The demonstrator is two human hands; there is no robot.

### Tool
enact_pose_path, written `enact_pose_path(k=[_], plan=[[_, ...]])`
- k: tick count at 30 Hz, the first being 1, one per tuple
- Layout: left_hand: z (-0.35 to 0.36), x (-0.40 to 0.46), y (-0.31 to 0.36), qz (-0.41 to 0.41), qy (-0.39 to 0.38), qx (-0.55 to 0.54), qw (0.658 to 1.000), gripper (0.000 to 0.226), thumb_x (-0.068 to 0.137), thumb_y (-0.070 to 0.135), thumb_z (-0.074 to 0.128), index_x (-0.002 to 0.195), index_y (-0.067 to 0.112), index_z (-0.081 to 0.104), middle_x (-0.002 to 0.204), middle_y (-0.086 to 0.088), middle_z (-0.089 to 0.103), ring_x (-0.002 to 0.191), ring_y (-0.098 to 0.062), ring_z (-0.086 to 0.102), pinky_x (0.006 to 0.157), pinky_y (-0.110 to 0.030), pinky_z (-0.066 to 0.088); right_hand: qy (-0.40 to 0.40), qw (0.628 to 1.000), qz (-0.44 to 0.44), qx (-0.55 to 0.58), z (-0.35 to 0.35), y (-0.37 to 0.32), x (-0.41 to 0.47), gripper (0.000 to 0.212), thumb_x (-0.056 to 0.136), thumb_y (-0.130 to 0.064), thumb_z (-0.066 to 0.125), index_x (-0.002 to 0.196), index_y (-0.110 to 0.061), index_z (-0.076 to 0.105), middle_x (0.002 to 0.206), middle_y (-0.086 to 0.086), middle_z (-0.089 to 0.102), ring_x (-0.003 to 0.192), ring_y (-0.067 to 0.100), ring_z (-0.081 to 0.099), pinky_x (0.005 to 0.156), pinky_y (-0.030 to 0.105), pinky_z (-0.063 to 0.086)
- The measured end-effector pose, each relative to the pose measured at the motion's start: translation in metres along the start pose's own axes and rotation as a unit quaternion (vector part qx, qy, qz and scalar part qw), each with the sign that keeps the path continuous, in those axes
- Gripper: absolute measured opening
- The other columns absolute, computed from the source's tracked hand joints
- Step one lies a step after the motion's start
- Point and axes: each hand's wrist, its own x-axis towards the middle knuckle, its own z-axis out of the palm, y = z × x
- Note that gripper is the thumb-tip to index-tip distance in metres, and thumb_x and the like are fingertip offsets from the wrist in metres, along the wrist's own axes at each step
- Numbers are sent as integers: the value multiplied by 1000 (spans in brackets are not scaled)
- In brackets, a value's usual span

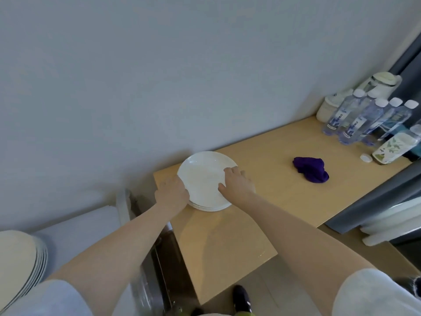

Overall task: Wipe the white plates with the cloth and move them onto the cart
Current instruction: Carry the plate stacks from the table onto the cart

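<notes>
Both hands on the top plate of the stack, cloth lying apart

The left hand (172,190) grasps the top plate (205,179) at its 8 o'clock rim and the right hand (238,182) at its 4 o'clock rim, fingers curled over the edge; this plate sits on a stack of plates (208,207) at the 9 o'clock end of the worktop (227,236), near the wall. To lift well, raise it level with an even grip on both sides so the plates beneath do not shift. The purple cloth (311,169) lies well apart toward 3 o'clock, untouched. Water bottles (355,119) and a kettle (382,84) crowd the 2 o'clock corner. More plates (22,265) are stacked at 7 o'clock, probably on the cart.
</notes>
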Motion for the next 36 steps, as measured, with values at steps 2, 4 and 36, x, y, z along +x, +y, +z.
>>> enact_pose_path(k=[2,4,36], plan=[[6,7,3,-31,-9,-9,999,34,93,17,40,124,5,41,124,-13,48,116,-32,44,81,-39,40,4,1000,-3,-14,2,4,15,49,95,-35,43,138,-13,33,140,7,35,124,29,37,90,40,41],[11,11,7,-65,-10,-33,997,37,95,18,40,129,5,38,128,-14,45,117,-33,44,86,-40,42,-1,1000,-5,-22,5,9,28,50,95,-34,44,137,-12,31,140,8,34,123,29,37,89,39,40],[65,9,34,-314,68,-340,884,43,97,12,41,137,3,29,103,-7,48,87,-26,51,66,-37,50,-111,944,-73,302,44,70,99,56,75,-29,46,128,-26,27,117,1,45,99,25,53,83,43,51]])
